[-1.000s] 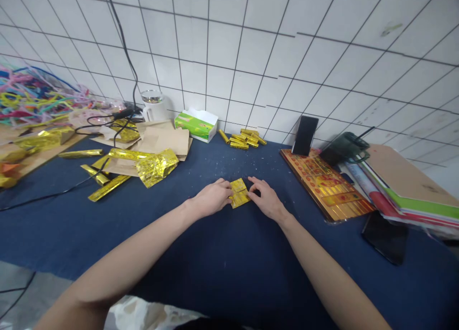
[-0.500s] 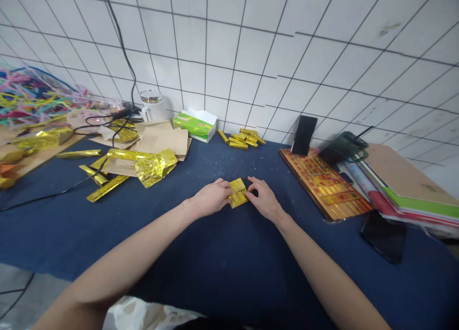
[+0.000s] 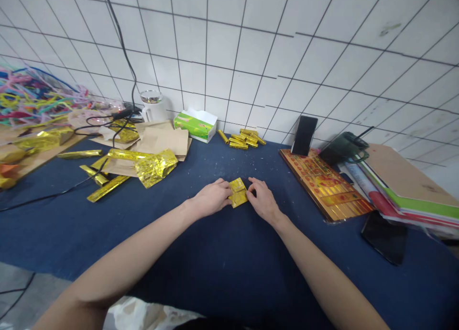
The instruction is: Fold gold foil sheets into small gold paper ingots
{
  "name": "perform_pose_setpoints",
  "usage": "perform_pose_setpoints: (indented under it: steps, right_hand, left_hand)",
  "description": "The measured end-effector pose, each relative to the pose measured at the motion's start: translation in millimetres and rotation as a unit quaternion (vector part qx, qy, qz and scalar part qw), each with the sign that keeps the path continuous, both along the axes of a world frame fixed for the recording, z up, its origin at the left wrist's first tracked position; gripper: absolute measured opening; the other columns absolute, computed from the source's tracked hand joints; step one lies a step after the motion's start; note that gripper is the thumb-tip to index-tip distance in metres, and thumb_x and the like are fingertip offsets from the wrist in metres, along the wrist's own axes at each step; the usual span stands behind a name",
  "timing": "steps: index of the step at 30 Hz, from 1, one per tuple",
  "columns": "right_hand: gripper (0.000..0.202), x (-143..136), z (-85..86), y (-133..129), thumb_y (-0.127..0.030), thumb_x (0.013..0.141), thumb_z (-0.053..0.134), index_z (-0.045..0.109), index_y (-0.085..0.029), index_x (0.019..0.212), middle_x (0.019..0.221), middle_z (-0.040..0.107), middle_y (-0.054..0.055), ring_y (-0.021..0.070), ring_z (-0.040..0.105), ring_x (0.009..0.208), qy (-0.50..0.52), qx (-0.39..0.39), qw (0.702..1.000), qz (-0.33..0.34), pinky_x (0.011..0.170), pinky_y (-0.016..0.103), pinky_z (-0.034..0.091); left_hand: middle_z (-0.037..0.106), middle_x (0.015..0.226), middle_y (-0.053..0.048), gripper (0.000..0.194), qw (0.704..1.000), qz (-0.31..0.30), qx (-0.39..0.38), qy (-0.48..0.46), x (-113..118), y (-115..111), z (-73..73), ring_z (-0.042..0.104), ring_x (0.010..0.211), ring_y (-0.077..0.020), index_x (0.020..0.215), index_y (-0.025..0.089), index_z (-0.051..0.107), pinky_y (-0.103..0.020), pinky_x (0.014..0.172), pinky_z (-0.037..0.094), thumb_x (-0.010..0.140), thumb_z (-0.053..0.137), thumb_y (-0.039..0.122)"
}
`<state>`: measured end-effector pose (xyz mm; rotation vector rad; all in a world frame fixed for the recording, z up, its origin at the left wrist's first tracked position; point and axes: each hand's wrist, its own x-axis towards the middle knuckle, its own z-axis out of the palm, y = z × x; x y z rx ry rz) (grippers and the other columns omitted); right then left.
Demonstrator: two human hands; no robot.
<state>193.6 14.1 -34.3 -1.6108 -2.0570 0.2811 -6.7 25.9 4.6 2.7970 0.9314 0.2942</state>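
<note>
A small folded square of shiny gold foil (image 3: 238, 192) fills the gap between my left hand (image 3: 212, 197) and right hand (image 3: 264, 202). Nearer me, I can slide freely over the dark blue tablecloth (image 3: 229, 258); rightward, the flat orange-gold printed packet (image 3: 324, 186) blocks me.

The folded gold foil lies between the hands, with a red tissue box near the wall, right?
Nearly: the head view shows the tissue box near the wall is green and white, not red. The folded gold foil does lie between the left hand and right hand.
</note>
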Motion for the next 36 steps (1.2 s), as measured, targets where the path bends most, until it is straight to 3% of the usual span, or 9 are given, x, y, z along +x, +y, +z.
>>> perform_pose_setpoints:
  steps: [6, 11, 14, 20, 23, 25, 29, 31, 36]
  right_hand:
    - [0.013, -5.5, 7.8, -8.7, -0.017, 0.078, 0.040, 0.053, -0.018, 0.083, 0.123, 0.050, 0.014, 0.0257, 0.040, 0.118, -0.050, 0.020, 0.999, 0.004, 0.095, 0.052, 0.029]
    - [0.045, -8.9, 19.1, -17.6, -0.006, 0.080, 0.031, 0.044, -0.021, 0.121, 0.140, 0.031, 0.005, 0.0229, 0.017, 0.131, -0.160, 0.064, 0.981, 0.091, 0.103, 0.054, 0.008]
    - [0.048, -5.5, 17.1, -16.5, -0.005, 0.081, 0.028, 0.046, -0.022, 0.123, 0.135, 0.040, 0.004, 0.0220, 0.024, 0.129, -0.188, 0.034, 0.972, 0.134, 0.103, 0.054, 0.006]
    - [0.047, -1.1, 10.2, -12.5, -0.009, 0.084, 0.028, 0.042, -0.023, 0.127, 0.134, 0.041, 0.004, 0.0231, 0.031, 0.126, -0.174, 0.002, 0.978, 0.115, 0.102, 0.057, 0.009]
    - [0.048, -1.5, 11.3, -12.4, -0.010, 0.083, 0.029, 0.042, -0.026, 0.126, 0.134, 0.041, 0.003, 0.0239, 0.031, 0.126, -0.168, -0.006, 0.979, 0.112, 0.101, 0.059, 0.010]
    - [0.049, -1.8, 12.9, -12.6, -0.009, 0.083, 0.030, 0.041, -0.026, 0.127, 0.134, 0.040, 0.003, 0.0242, 0.030, 0.126, -0.167, -0.009, 0.979, 0.113, 0.100, 0.060, 0.010]
    - [0.050, -2.0, 15.5, -13.0, -0.007, 0.081, 0.029, 0.043, -0.027, 0.126, 0.133, 0.042, 0.003, 0.0243, 0.030, 0.126, -0.168, -0.018, 0.979, 0.118, 0.099, 0.061, 0.009]
    - [0.049, -1.9, 16.0, -13.1, -0.009, 0.082, 0.029, 0.044, -0.027, 0.125, 0.133, 0.042, 0.003, 0.0240, 0.031, 0.126, -0.167, -0.020, 0.979, 0.118, 0.100, 0.060, 0.009]
    - [0.046, -0.7, 15.5, -13.3, -0.012, 0.085, 0.029, 0.044, -0.028, 0.125, 0.134, 0.042, 0.001, 0.0236, 0.030, 0.126, -0.165, -0.015, 0.979, 0.116, 0.100, 0.059, 0.010]
  left_hand:
    - [0.056, 0.081, -0.005, 0.015, 1.000, 0.003, 0.014, 0.015, 2.0, -0.7, 2.5, 0.050, 0.082, -0.0170, 0.078, 0.015, 0.060, -0.030, 0.080, 0.039, 0.081, 0.052, 0.026]
    - [0.055, 0.083, -0.005, 0.015, 1.000, -0.003, 0.016, 0.013, 2.5, -1.6, 2.6, 0.050, 0.085, -0.0171, 0.082, 0.015, 0.060, -0.028, 0.080, 0.039, 0.082, 0.050, 0.026]
    - [0.055, 0.084, -0.005, 0.015, 1.000, 0.002, 0.021, 0.013, 2.1, -2.1, 0.3, 0.050, 0.087, -0.0176, 0.083, 0.015, 0.060, -0.029, 0.080, 0.040, 0.082, 0.050, 0.027]
    - [0.055, 0.082, -0.006, 0.017, 0.999, 0.015, 0.039, 0.018, 1.9, -2.4, -0.8, 0.051, 0.085, -0.0188, 0.079, 0.014, 0.059, -0.030, 0.080, 0.041, 0.081, 0.051, 0.029]
    - [0.057, 0.083, -0.007, 0.026, 0.998, 0.050, 0.035, 0.011, 3.6, -3.7, 1.0, 0.052, 0.085, -0.0201, 0.083, 0.013, 0.058, -0.032, 0.080, 0.041, 0.082, 0.049, 0.036]
    - [0.057, 0.097, -0.011, 0.034, 0.997, 0.072, 0.036, -0.004, 5.8, -6.8, 1.1, 0.051, 0.097, -0.0221, 0.099, 0.011, 0.055, -0.034, 0.086, 0.038, 0.084, 0.045, 0.039]
    - [0.027, 0.139, -0.015, 0.065, 0.999, 0.022, 0.048, 0.013, 11.0, -21.1, -3.9, 0.017, 0.130, -0.0258, 0.134, 0.012, 0.024, -0.042, 0.101, 0.021, 0.083, 0.039, 0.050]
    - [0.017, 0.143, -0.015, 0.083, 0.998, -0.008, 0.036, 0.043, 12.5, -30.0, -8.2, 0.009, 0.132, -0.0272, 0.137, 0.013, 0.015, -0.046, 0.102, 0.015, 0.075, 0.038, 0.064]
    - [0.019, 0.141, -0.019, 0.094, 0.995, 0.028, 0.011, 0.096, 9.3, -43.7, -17.1, 0.014, 0.131, -0.0295, 0.136, 0.008, 0.020, -0.047, 0.103, 0.013, 0.069, 0.033, 0.073]
